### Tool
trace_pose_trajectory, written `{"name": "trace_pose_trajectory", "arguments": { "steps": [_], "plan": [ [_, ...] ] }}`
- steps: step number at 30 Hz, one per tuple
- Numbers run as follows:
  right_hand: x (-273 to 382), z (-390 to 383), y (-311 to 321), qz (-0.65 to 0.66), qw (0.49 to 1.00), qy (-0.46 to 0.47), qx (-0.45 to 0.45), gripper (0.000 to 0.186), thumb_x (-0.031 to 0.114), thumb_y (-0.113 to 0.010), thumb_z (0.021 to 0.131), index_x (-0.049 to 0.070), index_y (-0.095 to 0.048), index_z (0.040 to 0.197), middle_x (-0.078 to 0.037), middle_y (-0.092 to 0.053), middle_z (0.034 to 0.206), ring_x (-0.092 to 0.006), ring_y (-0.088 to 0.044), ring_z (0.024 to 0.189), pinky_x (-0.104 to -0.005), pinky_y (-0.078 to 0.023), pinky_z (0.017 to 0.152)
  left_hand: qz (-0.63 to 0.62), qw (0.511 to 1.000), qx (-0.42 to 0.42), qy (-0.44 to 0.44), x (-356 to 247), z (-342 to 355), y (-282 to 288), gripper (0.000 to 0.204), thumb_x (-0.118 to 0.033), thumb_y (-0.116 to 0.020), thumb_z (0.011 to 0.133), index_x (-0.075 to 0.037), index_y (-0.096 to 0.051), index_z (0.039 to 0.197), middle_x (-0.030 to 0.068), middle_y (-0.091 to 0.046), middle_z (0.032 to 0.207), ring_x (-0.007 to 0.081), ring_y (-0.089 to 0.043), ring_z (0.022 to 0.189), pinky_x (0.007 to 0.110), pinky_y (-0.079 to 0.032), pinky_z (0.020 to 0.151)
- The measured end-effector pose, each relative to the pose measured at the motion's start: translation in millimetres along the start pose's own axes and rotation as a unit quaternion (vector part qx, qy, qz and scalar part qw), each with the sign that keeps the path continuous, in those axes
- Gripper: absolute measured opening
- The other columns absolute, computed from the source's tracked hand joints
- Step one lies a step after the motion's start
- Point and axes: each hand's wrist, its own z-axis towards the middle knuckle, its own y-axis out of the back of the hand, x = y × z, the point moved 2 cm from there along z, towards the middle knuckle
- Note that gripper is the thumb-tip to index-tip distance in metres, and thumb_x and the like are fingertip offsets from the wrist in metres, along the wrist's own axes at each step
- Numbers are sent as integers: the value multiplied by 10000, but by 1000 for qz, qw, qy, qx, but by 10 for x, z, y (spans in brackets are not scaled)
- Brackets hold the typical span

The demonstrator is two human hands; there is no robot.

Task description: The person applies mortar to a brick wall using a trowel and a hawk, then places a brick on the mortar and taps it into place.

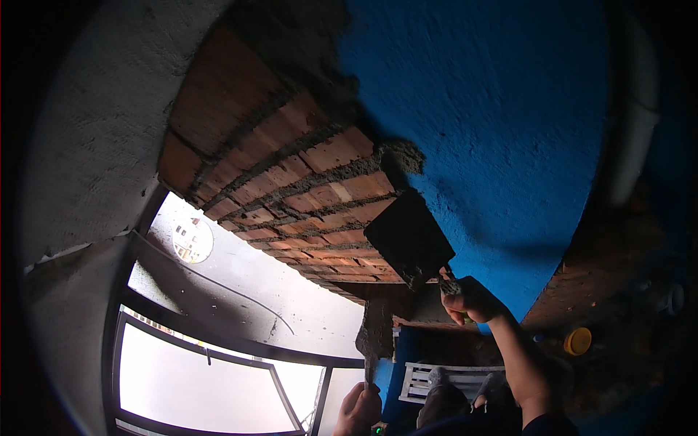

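Observation:
My right hand (469, 300) is closed round the handle of a trowel (409, 236), whose broad dark blade lies close to the joint between brickwork and blue wall. Whether the blade touches the wall, I cannot tell. Just beyond its far edge a lump of wet grey mortar (403, 155) sticks to the corner. Lower down, my left hand (358, 408) grips a dark, mortar-caked flat tool (375, 328) with a narrow neck, held upright; its exact kind is unclear. The brick wall (313, 196) has rough grey joints, with darker mortar spread over its upper part.
A blue painted wall (494, 131) rises at the right. My feet are on a white slatted bench (414, 385) below. A bright framed window (203, 378) opens at lower left, beside a grey wall (109, 145). A yellow container (578, 341) sits at lower right.

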Motion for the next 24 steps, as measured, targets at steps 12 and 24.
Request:
{"name": "trace_pose_trajectory", "arguments": {
  "steps": [12, 24],
  "plan": [
    [345, 451, -6, 119, 987, 24, 108, 528, 483, -535, 870, 67, -494, 549, -37, -469, 440, -122, -461, 354, -247, -366, 370, -64, 995, 36, 70, -110, 34, -86, 265, -372, -502, 937, -109, -487, 960, -70, -372, 621, 26, -306, 453, 174, -241, 380],
    [-1988, -2471, 236, -14, 927, -316, -203, 499, 457, -541, 849, 102, -477, 504, -12, -443, 437, -119, -461, 396, -283, -379, 434, 75, 990, 75, 92, -56, 167, -9, 262, -293, -471, 961, -31, -481, 965, -31, -388, 591, 65, -363, 449, 212, -275, 402]
  ]
}}
